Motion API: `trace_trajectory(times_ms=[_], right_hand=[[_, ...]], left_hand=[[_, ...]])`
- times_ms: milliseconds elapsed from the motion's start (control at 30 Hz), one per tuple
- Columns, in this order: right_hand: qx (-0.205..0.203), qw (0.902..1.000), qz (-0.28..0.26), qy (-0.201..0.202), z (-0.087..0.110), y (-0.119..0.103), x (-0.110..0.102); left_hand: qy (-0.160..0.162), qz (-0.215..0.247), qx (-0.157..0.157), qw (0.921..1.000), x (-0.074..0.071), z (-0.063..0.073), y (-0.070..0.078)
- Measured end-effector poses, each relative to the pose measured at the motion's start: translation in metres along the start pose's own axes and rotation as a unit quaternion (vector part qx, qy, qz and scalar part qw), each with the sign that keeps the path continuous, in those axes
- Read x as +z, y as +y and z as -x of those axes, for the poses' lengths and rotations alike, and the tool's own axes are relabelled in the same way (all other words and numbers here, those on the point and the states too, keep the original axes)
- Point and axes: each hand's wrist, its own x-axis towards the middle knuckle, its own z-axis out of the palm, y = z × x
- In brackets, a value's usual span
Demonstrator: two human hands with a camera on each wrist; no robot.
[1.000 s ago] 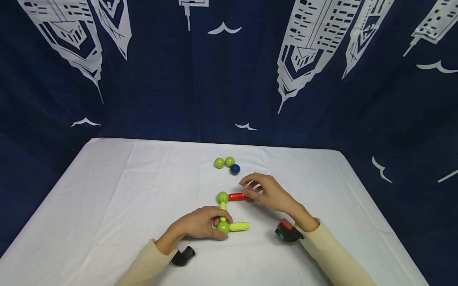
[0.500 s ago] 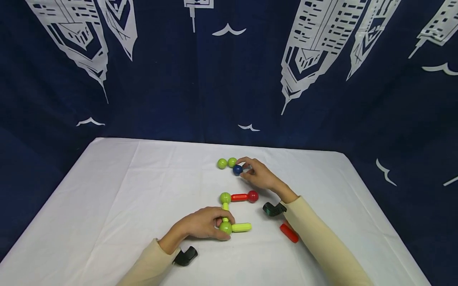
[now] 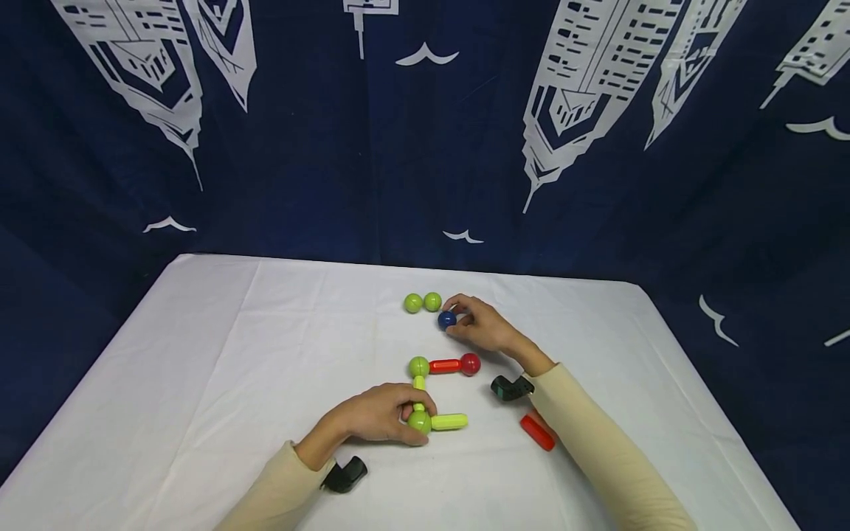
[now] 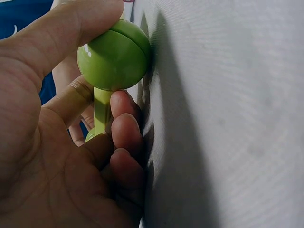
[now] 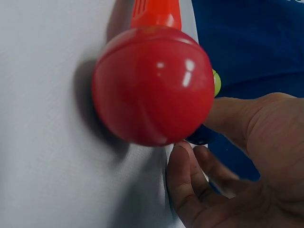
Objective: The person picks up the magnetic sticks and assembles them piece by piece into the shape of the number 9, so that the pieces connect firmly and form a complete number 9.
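On the white table [image 3: 219, 413], the left hand [image 3: 380, 414] grips one joined green ball [image 3: 419, 422]; of two yellow sticks [image 3: 449, 422] and two red sticks [image 3: 537, 432], one red lies loose, near right. Beyond one red ball [image 3: 470, 364], the right hand [image 3: 485, 324] pinches the only blue ball [image 3: 447, 320], just drawn away from two far green balls [image 3: 413, 303] (four altogether), so now in play.

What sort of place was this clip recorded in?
Probably an indoor recording setup: a white-covered table, a dark-blue skyline-print cloth hanging behind it, and black wrist-worn devices on the person.

6 balls [image 3: 470, 364], 4 rods [image 3: 449, 422] tot.
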Motion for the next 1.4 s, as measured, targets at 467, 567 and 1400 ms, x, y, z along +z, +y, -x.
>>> trace_trajectory(times_ms=[467,567,1400], right_hand=[[-0.017,0.9994,0.03,-0.007,0.021,0.007,-0.009],[-0.026,0.9992,0.03,-0.009,0.03,0.01,-0.011],[-0.074,0.9955,0.046,0.037,0.102,0.006,-0.015]], left_hand=[[-0.002,0.006,-0.001,1.0,-0.001,-0.001,0.001],[-0.002,0.003,-0.003,1.0,-0.001,-0.001,0.001],[0.007,0.01,-0.006,0.9999,0.002,0.0,0.002]])
